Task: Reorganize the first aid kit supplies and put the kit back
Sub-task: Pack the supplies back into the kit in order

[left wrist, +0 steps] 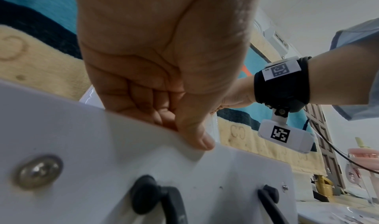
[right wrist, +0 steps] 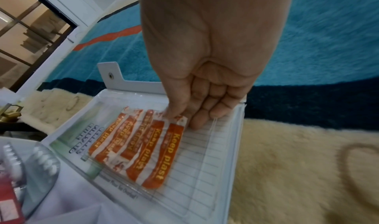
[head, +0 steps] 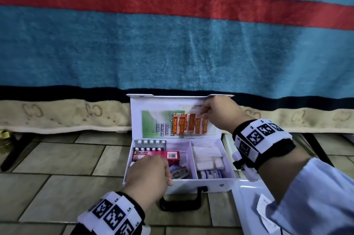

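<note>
The white first aid kit (head: 210, 183) stands open on the tiled floor, its lid (head: 138, 108) upright against the bed. Orange plaster strips (head: 189, 124) (right wrist: 143, 146) sit in the lid's clear pocket. My right hand (head: 206, 113) (right wrist: 180, 118) pinches their top right end between thumb and fingers. My left hand (head: 168, 179) (left wrist: 184, 130) grips the kit's front wall, fingers inside and thumb outside. The left compartment holds blister packs (head: 150, 144), a pink Bacidin box (head: 159, 155) and a tape roll (head: 179, 172). White gauze pads (head: 207, 156) and a crepe bandage (head: 210, 174) fill the right one.
The kit's black handle (head: 182, 200) points toward me. A white tray (head: 249, 196) with a paper in it lies at the kit's right. A blue blanket with a red stripe (head: 172, 52) hangs behind. A black leg (head: 15, 150) and a brass padlock (head: 3, 135) are at far left.
</note>
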Available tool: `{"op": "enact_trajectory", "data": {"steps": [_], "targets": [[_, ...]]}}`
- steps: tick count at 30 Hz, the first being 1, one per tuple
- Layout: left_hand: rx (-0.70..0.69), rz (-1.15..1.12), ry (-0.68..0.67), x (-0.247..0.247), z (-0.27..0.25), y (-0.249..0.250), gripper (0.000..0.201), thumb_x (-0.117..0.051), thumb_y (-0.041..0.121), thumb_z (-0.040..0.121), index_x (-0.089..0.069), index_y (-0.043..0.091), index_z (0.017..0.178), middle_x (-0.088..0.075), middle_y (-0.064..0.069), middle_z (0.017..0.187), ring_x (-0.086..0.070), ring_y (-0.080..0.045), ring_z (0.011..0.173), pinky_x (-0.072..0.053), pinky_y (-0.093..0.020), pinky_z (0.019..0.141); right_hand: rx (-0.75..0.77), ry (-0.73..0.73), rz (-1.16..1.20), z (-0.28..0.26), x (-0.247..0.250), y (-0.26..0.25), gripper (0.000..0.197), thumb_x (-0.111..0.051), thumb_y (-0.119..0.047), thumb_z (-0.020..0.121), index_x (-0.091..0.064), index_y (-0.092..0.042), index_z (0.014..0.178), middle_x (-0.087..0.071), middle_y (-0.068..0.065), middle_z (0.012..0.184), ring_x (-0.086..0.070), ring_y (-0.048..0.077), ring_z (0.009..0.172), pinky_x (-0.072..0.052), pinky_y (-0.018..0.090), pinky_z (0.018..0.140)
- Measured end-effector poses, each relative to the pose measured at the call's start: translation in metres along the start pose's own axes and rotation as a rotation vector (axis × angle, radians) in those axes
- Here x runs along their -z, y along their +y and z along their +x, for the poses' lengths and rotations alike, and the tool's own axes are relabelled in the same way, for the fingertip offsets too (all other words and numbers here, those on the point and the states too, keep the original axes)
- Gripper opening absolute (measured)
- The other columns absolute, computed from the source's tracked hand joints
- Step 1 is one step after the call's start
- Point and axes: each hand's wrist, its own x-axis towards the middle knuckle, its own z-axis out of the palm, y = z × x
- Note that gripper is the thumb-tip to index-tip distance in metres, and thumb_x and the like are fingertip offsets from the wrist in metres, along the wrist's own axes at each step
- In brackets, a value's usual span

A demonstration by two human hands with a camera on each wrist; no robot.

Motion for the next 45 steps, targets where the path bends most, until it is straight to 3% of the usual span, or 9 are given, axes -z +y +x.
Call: {"op": "enact_trajectory", "data": {"steps": [6, 12, 16, 20, 24, 29, 36, 42, 45], "targets": [[0.007, 0.017, -0.009, 0.002, 0.001, 0.001, 0.024, -0.069, 0.026, 0.076, -0.057, 0.029, 0.056, -0.068, 0.013, 0.078, -0.062, -0.007, 0.090, -0.048, -0.022, 0.076, 0.002, -0.028, 0.012, 0.001, -0.001, 0.003, 0.011, -0.067, -0.019, 0.084, -0.073, -0.019, 0.093, -0.069, 0.000, 0.105, -0.061, 0.019, 0.103, -0.051, 0.035, 0.089], [0.053, -0.062, -0.094, 0.003, 0.005, 0.000, 0.025, -0.077, 0.030, 0.072, -0.061, 0.028, 0.053, -0.065, 0.017, 0.066, -0.061, -0.003, 0.074, -0.043, -0.019, 0.063, -0.003, -0.036, -0.042, -0.033, 0.020, 0.009, 0.051, -0.068, -0.038, 0.082, -0.054, -0.024, 0.130, -0.059, -0.003, 0.127, -0.057, 0.018, 0.112, -0.045, 0.030, 0.097], [0.027, -0.020, -0.064, 0.003, 0.005, 0.000, 0.026, -0.077, 0.032, 0.071, -0.060, 0.029, 0.053, -0.066, 0.016, 0.069, -0.061, -0.006, 0.077, -0.048, -0.023, 0.068, -0.060, -0.040, 0.154, -0.082, 0.041, 0.046, 0.028, -0.069, -0.031, 0.082, -0.068, -0.023, 0.108, -0.069, -0.004, 0.102, -0.062, 0.013, 0.095, -0.043, 0.019, 0.079], [-0.010, 0.071, 0.001, 0.002, -0.003, 0.004, 0.021, -0.074, 0.033, 0.075, -0.060, 0.028, 0.060, -0.059, 0.016, 0.066, -0.057, -0.007, 0.074, -0.039, -0.024, 0.062, -0.217, -0.313, 0.074, -0.138, 0.033, 0.107, 0.007, -0.071, -0.033, 0.080, -0.067, -0.039, 0.080, -0.069, -0.019, 0.082, -0.062, -0.009, 0.076, -0.044, 0.008, 0.067], [0.016, 0.008, -0.058, 0.008, -0.001, 0.005, 0.023, -0.079, 0.032, 0.071, -0.062, 0.028, 0.056, -0.064, 0.015, 0.065, -0.060, -0.006, 0.068, -0.044, -0.024, 0.062, -0.339, -0.524, -0.067, -0.181, -0.010, 0.148, 0.022, -0.069, -0.033, 0.081, -0.068, -0.030, 0.103, -0.061, -0.019, 0.087, -0.057, -0.004, 0.081, -0.043, 0.010, 0.074], [0.003, -0.002, -0.110, 0.011, 0.003, 0.006, 0.023, -0.082, 0.031, 0.068, -0.064, 0.027, 0.054, -0.065, 0.016, 0.063, -0.060, -0.004, 0.066, -0.042, -0.022, 0.060, -0.361, -0.413, -0.061, -0.200, -0.036, 0.154, 0.014, -0.069, -0.031, 0.073, -0.059, -0.031, 0.083, -0.066, -0.007, 0.076, -0.067, 0.012, 0.067, -0.052, 0.021, 0.062], [-0.030, -0.008, -0.120, 0.012, 0.003, 0.005, 0.022, -0.082, 0.027, 0.067, -0.066, 0.025, 0.054, -0.064, 0.015, 0.062, -0.059, -0.002, 0.066, -0.040, -0.022, 0.058, -0.289, -0.304, -0.314, -0.188, -0.047, 0.164, 0.031, -0.046, -0.028, 0.092, -0.036, -0.028, 0.062, -0.059, -0.005, 0.082, -0.056, 0.017, 0.087, -0.030, 0.017, 0.060], [-0.014, -0.036, -0.155, 0.015, 0.004, 0.006, 0.020, -0.083, 0.027, 0.068, -0.067, 0.024, 0.055, -0.066, 0.013, 0.064, -0.060, -0.004, 0.067, -0.044, -0.023, 0.062, -0.351, -0.272, -0.129, -0.195, -0.035, 0.160, 0.041, -0.060, -0.055, 0.081, -0.038, -0.027, 0.060, -0.046, -0.013, 0.063, -0.040, 0.002, 0.060, -0.028, 0.015, 0.051], [-0.002, -0.073, -0.178, 0.014, 0.005, 0.006, 0.020, -0.083, 0.026, 0.068, -0.067, 0.023, 0.056, -0.066, 0.012, 0.064, -0.061, -0.005, 0.068, -0.043, -0.022, 0.061, -0.408, -0.298, 0.030, -0.200, -0.020, 0.165, 0.035, -0.071, -0.043, 0.076, -0.046, -0.025, 0.060, -0.056, -0.012, 0.066, -0.051, -0.001, 0.062, -0.040, 0.015, 0.059]]}}
